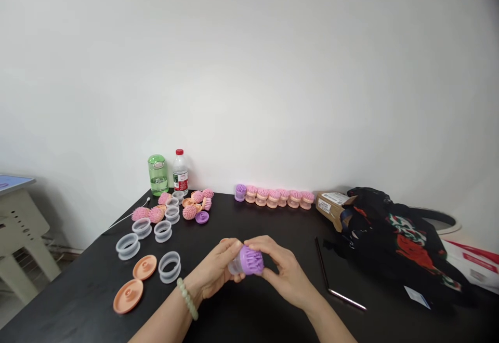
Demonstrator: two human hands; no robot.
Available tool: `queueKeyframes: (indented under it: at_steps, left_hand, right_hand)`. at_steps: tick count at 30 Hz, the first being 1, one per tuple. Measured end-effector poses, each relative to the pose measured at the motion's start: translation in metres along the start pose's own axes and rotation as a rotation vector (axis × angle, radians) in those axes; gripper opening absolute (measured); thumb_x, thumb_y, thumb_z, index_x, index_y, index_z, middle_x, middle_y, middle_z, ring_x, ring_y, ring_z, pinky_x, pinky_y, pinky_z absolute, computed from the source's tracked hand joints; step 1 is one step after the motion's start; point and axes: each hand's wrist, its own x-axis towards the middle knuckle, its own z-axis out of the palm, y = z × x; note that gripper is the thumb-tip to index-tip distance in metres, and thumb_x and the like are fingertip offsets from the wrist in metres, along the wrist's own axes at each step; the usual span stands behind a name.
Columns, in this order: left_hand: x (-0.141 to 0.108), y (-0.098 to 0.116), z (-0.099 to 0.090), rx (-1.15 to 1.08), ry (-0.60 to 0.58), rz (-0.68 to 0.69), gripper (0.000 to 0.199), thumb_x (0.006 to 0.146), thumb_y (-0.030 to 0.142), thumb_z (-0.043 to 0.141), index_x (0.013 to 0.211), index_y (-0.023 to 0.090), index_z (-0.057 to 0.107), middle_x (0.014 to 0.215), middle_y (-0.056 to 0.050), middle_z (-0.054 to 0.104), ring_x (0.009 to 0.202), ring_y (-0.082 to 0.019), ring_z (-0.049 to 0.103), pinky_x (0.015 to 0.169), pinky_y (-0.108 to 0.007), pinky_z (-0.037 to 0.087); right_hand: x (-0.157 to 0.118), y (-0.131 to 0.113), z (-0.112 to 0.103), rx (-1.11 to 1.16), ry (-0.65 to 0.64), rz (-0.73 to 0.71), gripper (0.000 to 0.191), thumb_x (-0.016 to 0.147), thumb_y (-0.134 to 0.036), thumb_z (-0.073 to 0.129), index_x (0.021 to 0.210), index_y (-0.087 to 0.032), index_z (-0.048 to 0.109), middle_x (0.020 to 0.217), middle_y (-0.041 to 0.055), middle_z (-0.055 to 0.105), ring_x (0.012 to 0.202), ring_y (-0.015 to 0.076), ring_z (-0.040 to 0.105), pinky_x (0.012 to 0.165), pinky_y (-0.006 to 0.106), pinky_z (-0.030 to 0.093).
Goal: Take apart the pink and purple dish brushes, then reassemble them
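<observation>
Between my hands, above the black table, is a small brush (252,261) with purple soft bristles and a clear ring-like body, tilted so its bristles face right. My left hand (220,266), a beaded bracelet on its wrist, is closed around the clear body. The fingers and thumb of my right hand (284,270) grip the purple head's rim from the right. To the left lie several clear rings (169,267), peach discs (128,296), loose pink bristle heads (189,211) and a purple disc (202,217).
Along the wall stands a row of pink brushes (273,198) with a purple brush (240,192) at its left end. A green bottle (158,175) and a red-capped bottle (180,172) are at back left. Right: a cardboard box (330,209), dark cloth (390,249), a thin folded rod (346,300).
</observation>
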Motion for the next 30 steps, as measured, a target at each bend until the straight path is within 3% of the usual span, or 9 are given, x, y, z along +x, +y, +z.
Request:
queueKeyframes:
  at_steps: [5, 11, 15, 19, 21, 24, 27, 30]
  left_hand:
    - [-0.002, 0.0, 0.004, 0.197, 0.141, 0.193, 0.037, 0.083, 0.052, 0.069, 0.092, 0.017, 0.061, 0.082, -0.001, 0.058, 0.072, -0.012, 0.051, 0.066, -0.024, 0.04]
    - [0.0, -0.002, 0.002, 0.327, 0.132, 0.435, 0.047, 0.061, 0.035, 0.089, 0.098, 0.022, 0.063, 0.107, -0.003, 0.054, 0.094, -0.02, 0.055, 0.079, -0.029, 0.046]
    - [0.0, -0.001, -0.002, 0.285, 0.191, 0.346, 0.058, 0.071, 0.056, 0.078, 0.114, 0.023, 0.057, 0.107, -0.005, 0.057, 0.091, -0.019, 0.056, 0.079, -0.031, 0.045]
    - [0.001, -0.001, -0.006, 0.298, 0.249, 0.119, 0.059, 0.086, 0.073, 0.045, 0.093, 0.017, 0.059, 0.079, -0.003, 0.059, 0.072, -0.015, 0.055, 0.067, -0.028, 0.041]
    - [0.001, -0.001, -0.006, 0.33, 0.231, 0.103, 0.053, 0.087, 0.069, 0.049, 0.086, 0.017, 0.058, 0.072, -0.001, 0.057, 0.067, -0.014, 0.054, 0.062, -0.026, 0.038]
    - [0.0, 0.001, -0.003, 0.4, 0.184, 0.228, 0.037, 0.079, 0.05, 0.072, 0.096, 0.019, 0.059, 0.081, -0.001, 0.061, 0.074, -0.015, 0.056, 0.066, -0.026, 0.04]
    - [0.0, 0.002, -0.003, 0.484, 0.157, 0.325, 0.049, 0.067, 0.032, 0.084, 0.108, 0.023, 0.06, 0.103, -0.004, 0.063, 0.088, -0.019, 0.058, 0.079, -0.031, 0.044]
    - [0.0, 0.002, -0.005, 0.498, 0.207, 0.351, 0.054, 0.072, 0.034, 0.078, 0.121, 0.025, 0.058, 0.118, -0.008, 0.06, 0.102, -0.024, 0.058, 0.084, -0.034, 0.046]
  right_hand:
    - [-0.002, 0.011, 0.012, -0.032, 0.193, 0.262, 0.055, 0.076, -0.019, 0.073, 0.129, -0.026, 0.058, 0.109, 0.0063, 0.068, 0.095, 0.0238, 0.067, 0.09, 0.039, 0.054]
    - [0.0, 0.011, 0.023, 0.336, 0.224, 0.396, 0.032, 0.086, -0.039, 0.065, 0.114, -0.023, 0.064, 0.095, 0.0046, 0.067, 0.085, 0.0212, 0.065, 0.075, 0.033, 0.056]
    - [0.003, 0.007, 0.022, 0.455, 0.283, 0.393, 0.034, 0.084, -0.046, 0.069, 0.107, -0.022, 0.066, 0.096, 0.0049, 0.067, 0.085, 0.0215, 0.063, 0.072, 0.032, 0.056]
    - [0.004, 0.008, 0.019, 0.374, 0.323, 0.378, 0.043, 0.076, -0.047, 0.077, 0.11, -0.023, 0.064, 0.1, 0.0057, 0.067, 0.091, 0.0235, 0.064, 0.081, 0.036, 0.055]
    - [0.004, 0.01, 0.019, 0.348, 0.327, 0.377, 0.045, 0.075, -0.048, 0.078, 0.11, -0.023, 0.064, 0.1, 0.0058, 0.067, 0.092, 0.0238, 0.065, 0.082, 0.036, 0.055]
    - [0.003, 0.015, 0.019, 0.359, 0.344, 0.405, 0.042, 0.08, -0.053, 0.072, 0.106, -0.021, 0.066, 0.094, 0.0054, 0.068, 0.082, 0.0219, 0.064, 0.072, 0.033, 0.056]
    - [0.003, 0.018, 0.019, 0.374, 0.361, 0.422, 0.039, 0.083, -0.054, 0.067, 0.099, -0.019, 0.068, 0.086, 0.0052, 0.067, 0.076, 0.0203, 0.063, 0.064, 0.031, 0.055]
    - [0.002, 0.02, 0.019, 0.328, 0.346, 0.414, 0.037, 0.083, -0.05, 0.069, 0.103, -0.019, 0.067, 0.089, 0.0052, 0.069, 0.078, 0.021, 0.064, 0.067, 0.032, 0.056]
